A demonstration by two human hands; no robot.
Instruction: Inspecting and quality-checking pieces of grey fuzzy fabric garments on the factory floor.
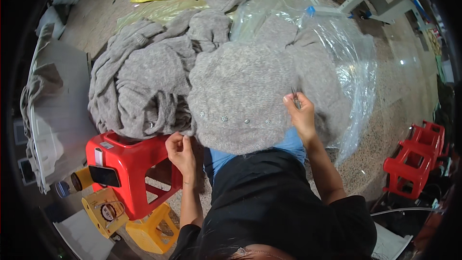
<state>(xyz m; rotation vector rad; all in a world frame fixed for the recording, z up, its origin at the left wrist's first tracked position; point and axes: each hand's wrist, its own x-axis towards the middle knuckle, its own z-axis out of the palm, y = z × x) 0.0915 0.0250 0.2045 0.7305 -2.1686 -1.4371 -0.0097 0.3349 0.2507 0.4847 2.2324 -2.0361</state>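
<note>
Left hand (pixel 182 152): fingertips near together, cannot tell if pinching | right hand (pixel 303 116): pinches tool (pixel 296 97) beside knit (pixel 240 84) | knit: over lap | step: seemingly detail work | next: likely needs steady knit

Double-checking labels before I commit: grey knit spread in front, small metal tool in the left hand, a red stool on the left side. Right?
Not quite: the small metal tool is in the right hand, not the left hand, as the head view shows. The grey knit spread in front and the red stool on the left side are correct.
</note>
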